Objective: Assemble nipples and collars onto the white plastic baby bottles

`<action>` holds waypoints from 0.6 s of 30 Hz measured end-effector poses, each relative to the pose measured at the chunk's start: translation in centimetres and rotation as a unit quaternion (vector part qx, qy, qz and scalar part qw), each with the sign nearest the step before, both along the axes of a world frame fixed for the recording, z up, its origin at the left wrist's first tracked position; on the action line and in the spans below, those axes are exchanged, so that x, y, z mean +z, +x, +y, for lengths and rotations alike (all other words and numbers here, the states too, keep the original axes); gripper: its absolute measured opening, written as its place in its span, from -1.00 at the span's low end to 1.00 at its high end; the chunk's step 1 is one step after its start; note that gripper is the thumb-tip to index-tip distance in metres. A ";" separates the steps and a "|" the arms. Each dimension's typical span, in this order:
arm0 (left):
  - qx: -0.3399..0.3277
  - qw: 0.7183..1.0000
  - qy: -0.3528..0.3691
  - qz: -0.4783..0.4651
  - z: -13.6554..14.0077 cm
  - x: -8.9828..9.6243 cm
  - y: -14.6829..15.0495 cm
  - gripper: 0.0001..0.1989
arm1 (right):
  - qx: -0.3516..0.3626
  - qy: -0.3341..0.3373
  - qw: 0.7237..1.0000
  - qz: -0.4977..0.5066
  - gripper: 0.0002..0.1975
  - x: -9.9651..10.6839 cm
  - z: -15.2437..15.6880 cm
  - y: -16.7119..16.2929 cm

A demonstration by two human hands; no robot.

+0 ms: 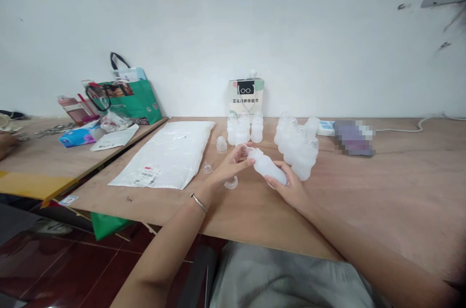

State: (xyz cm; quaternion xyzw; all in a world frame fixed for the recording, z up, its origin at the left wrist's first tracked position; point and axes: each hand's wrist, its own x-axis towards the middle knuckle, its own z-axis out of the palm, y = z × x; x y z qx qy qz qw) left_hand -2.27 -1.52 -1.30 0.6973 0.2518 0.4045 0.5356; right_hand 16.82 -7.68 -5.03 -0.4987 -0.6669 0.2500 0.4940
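A white translucent baby bottle (267,165) is held tilted above the table's front part, its top pointing up and left. My right hand (291,186) is closed around its lower body. At the bottle's top, my left hand (235,162) pinches the neck end; the exact part under the fingers is partly hidden. Close to my left hand lie a clear dome cap (221,144), a clear teat (208,167) and a translucent ring (231,183). Several similar bottles (257,128) stand behind my hands, and another group of bottles (298,145) stands just beyond my right hand.
A large white plastic mailer (171,148) covers the table's left part. A printed paper bag (246,97) stands against the wall. To the right are a white box (326,127), a blurred-out object (353,138) and a cable (400,129). A green bag (140,102) rests on the neighbouring table.
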 end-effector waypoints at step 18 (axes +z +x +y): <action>0.141 0.989 0.037 0.029 0.9 -1.1 0.2 -0.60 | -0.013 0.000 1.000 0.010 -0.64 0.2 -0.2 0.2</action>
